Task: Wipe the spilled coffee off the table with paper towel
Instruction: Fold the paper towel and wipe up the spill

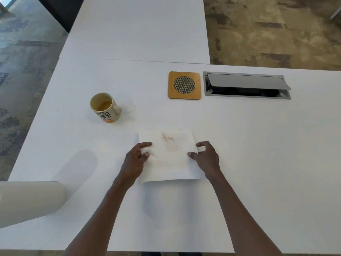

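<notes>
A white paper towel point(168, 159) lies flat on the white table point(258, 145), with faint brown coffee stains near its upper middle. My left hand point(135, 159) pinches its left edge between thumb and fingers. My right hand point(205, 157) pinches its right edge the same way. A faint brownish mark shows on the table to the left of the towel, around point(108, 145). A cream mug point(105, 107) with a little coffee in it lies tipped toward the left, beyond the towel.
A square wooden coaster point(184, 85) with a mesh centre sits at the back. To its right is an open grey cable hatch point(247, 85) set into the table. A cream chair back point(27, 202) stands at the left front edge. Carpet surrounds the table.
</notes>
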`<action>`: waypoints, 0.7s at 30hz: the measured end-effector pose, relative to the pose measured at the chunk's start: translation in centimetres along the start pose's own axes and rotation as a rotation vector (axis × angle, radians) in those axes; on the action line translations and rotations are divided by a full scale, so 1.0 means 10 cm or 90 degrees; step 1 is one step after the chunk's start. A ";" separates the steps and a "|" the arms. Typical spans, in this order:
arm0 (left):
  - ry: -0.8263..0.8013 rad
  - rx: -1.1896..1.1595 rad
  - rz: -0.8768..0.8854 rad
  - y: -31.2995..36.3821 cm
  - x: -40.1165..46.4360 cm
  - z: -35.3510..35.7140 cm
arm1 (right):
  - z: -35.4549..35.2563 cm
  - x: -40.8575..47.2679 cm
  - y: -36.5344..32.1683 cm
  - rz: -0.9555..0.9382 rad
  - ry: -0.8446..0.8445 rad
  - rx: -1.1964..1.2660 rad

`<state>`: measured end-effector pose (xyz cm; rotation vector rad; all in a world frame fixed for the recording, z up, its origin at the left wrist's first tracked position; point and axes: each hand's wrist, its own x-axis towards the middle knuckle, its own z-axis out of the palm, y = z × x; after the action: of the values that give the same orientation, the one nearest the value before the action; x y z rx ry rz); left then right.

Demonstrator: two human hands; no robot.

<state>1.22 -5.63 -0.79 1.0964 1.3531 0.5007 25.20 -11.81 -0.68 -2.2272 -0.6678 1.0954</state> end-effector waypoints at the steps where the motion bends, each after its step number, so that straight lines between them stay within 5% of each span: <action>1: -0.020 -0.019 0.011 0.03 -0.01 -0.02 | -0.03 0.00 -0.02 0.011 -0.025 0.036; 9: -0.112 -0.073 0.042 0.18 0.00 -0.18 | -0.15 -0.05 -0.10 -0.021 -0.106 0.246; 16: 0.089 0.141 0.095 0.21 0.03 -0.12 | -0.23 -0.04 -0.12 -0.192 -0.053 0.107; 21: 0.130 0.239 0.169 0.18 -0.03 -0.12 | -0.21 -0.09 -0.07 -0.365 0.001 -0.090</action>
<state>0.52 -4.68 1.04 1.5811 1.5268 0.5768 26.33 -12.43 1.34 -1.9508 -1.3136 0.7697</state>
